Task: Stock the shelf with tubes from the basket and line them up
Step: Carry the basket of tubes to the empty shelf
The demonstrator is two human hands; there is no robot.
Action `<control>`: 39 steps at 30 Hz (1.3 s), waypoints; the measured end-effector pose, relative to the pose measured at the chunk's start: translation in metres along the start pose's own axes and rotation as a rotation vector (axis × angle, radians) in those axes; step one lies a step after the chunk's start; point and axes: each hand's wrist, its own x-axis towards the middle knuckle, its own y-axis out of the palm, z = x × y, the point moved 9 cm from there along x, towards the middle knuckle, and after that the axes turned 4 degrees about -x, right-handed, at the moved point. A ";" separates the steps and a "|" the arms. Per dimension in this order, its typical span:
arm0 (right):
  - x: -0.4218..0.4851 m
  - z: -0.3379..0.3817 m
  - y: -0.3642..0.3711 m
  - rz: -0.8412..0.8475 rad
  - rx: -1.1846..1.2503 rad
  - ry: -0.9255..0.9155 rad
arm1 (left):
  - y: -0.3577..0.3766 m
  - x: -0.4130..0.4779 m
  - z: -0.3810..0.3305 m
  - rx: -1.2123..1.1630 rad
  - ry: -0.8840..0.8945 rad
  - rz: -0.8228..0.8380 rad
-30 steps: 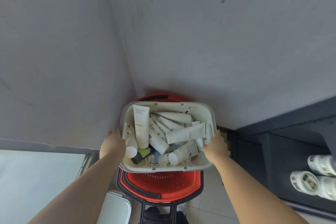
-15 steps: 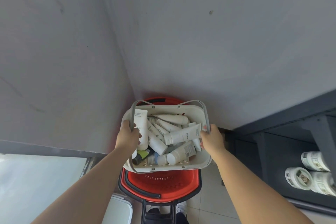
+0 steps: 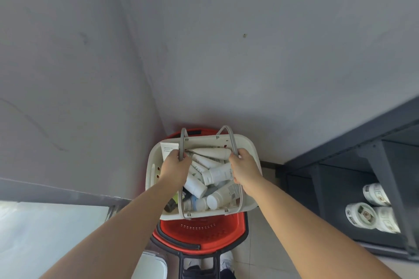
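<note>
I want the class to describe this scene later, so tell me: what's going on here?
A person grips the two grey handles of a white basket, left hand on one and right hand on the other. The basket is full of loose tubes and sits over a red basket. A dark shelf on the right holds some round containers; no tube from the basket is in either hand yet.

Both forearms are seen bare to the frame's edge, no sleeve, watch or ring being shown on the left hand (image 3: 175,169) or the right hand (image 3: 244,169); white shoes (image 3: 226,264) are worn below.
</note>
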 end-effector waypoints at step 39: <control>-0.421 -0.313 -0.333 -0.709 0.409 0.202 | 0.340 -0.435 -0.027 0.527 0.566 0.713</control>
